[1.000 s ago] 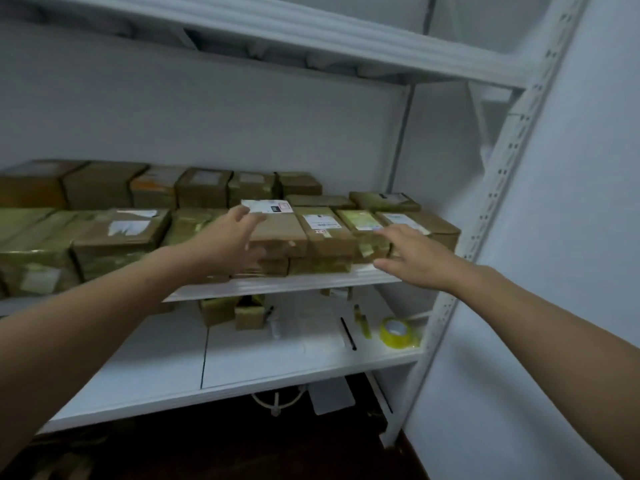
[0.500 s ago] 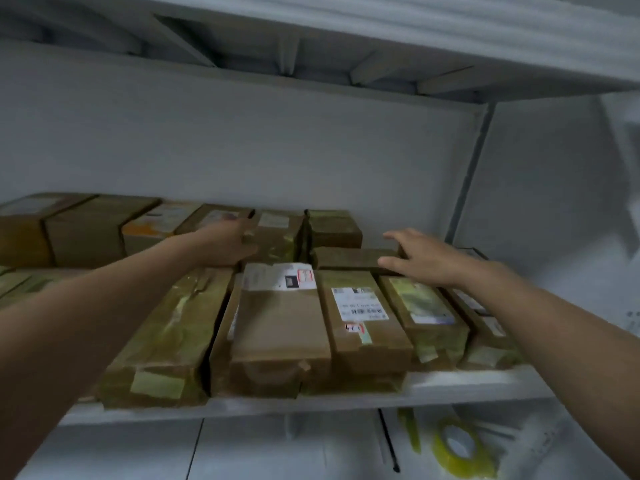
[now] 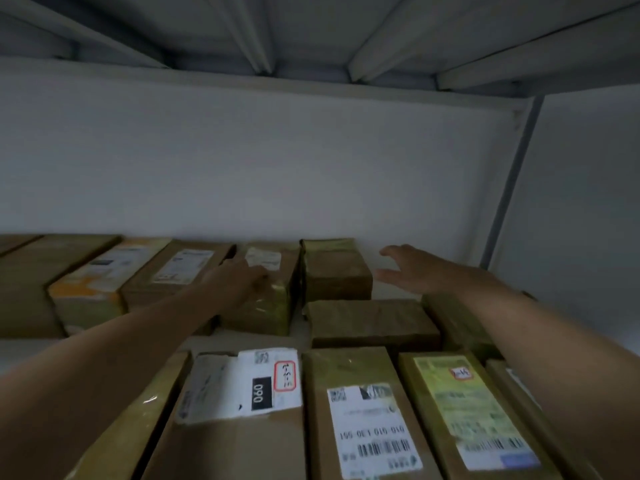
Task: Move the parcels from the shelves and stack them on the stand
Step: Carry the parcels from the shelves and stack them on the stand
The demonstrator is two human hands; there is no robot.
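Observation:
Several brown cardboard parcels fill the shelf in two rows. My left hand (image 3: 239, 280) lies flat on top of a tape-wrapped back-row parcel (image 3: 268, 299) with a white label, fingers spread. My right hand (image 3: 412, 273) hovers open, fingers apart, just right of a small brown back-row parcel (image 3: 334, 271), close to its side but apart from it. A flat parcel (image 3: 372, 322) lies crosswise under my right forearm. In the front row sit a parcel marked 060 (image 3: 242, 403) and a barcode-labelled parcel (image 3: 367, 417). The stand is out of view.
The white back wall (image 3: 277, 168) stands close behind the back row. The upper shelf's underside (image 3: 311, 32) hangs low overhead. A grey upright post (image 3: 509, 181) marks the right rear corner. More parcels (image 3: 104, 278) stretch off to the left.
The view has moved closer and deeper into the shelf. Both hands reached farther back: the left onto the labelled back-row parcel, the right off the flat parcel to beside the small back parcel.

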